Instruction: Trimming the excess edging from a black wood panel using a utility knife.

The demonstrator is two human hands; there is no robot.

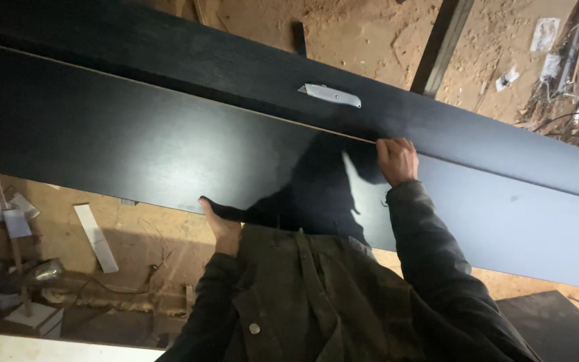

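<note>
Sawdust floor (370, 33) under black panels (135, 141); both hands grip one.

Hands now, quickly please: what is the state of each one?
Left hand: grips the near edge of the black panel.
Right hand: closed on the panel's far edge.

Long black wood-grain board (135, 144), held level and slanting across the view, gripped at near and far edges, overlapping second black board (236, 67) behind.

Black wood-grained boards (169, 144), a silver-grey utility knife (330, 96), an olive-green jacket (316, 288), tan sawdust floor (370, 33).
</note>
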